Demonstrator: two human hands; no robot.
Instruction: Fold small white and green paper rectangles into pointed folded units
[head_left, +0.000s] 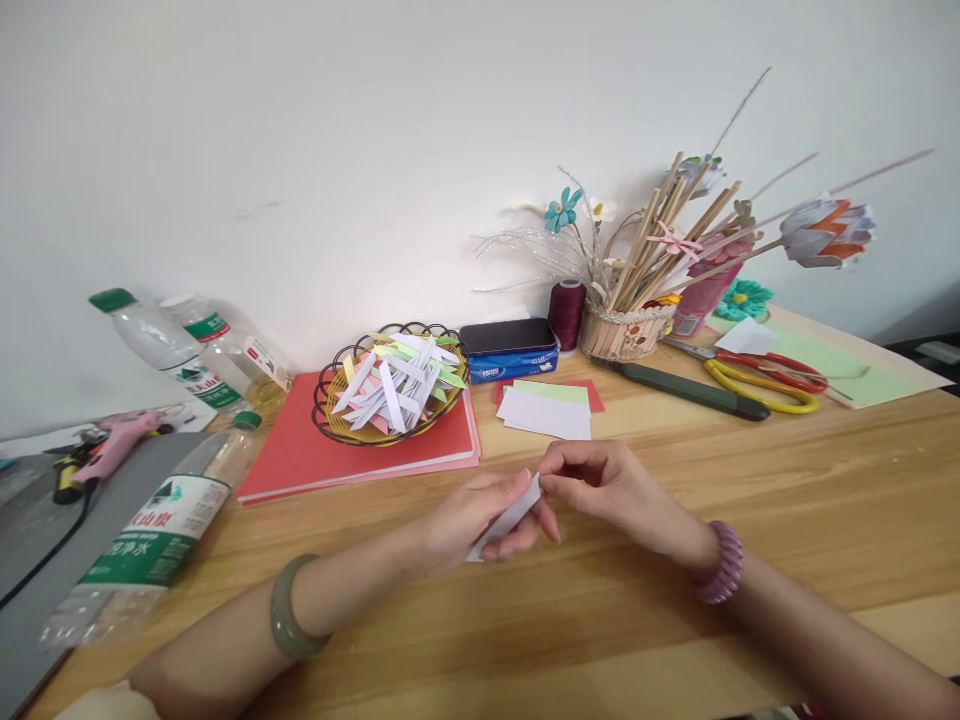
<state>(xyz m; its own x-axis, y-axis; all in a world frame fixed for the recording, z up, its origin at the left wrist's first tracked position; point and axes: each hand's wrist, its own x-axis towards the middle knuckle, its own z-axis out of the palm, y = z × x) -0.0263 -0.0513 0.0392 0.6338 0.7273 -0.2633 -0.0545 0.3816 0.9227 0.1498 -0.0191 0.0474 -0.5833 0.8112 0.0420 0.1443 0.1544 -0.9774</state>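
Observation:
Over the front middle of the wooden table, a narrow white paper strip (514, 515) slants up between my hands. My left hand (480, 515) is closed around it, thumb on top and fingers underneath. At the strip's upper end, my right hand (589, 480) pinches with thumb and forefinger; its fingertips touch the paper's corner. Just behind my hands lies a small stack of white paper pieces (546, 412), with green and red paper at its back. To the left, a woven basket (324, 420) holds a heap of folded paper pieces (401, 385).
Red paper sheets (277, 440) lie under the basket. At left are a plastic bottle (161, 530) on its side and a pink glue gun (124, 445). A phone rests on a blue tissue pack (514, 362). A dark green cutter (686, 390) and scissors (765, 385) lie at right.

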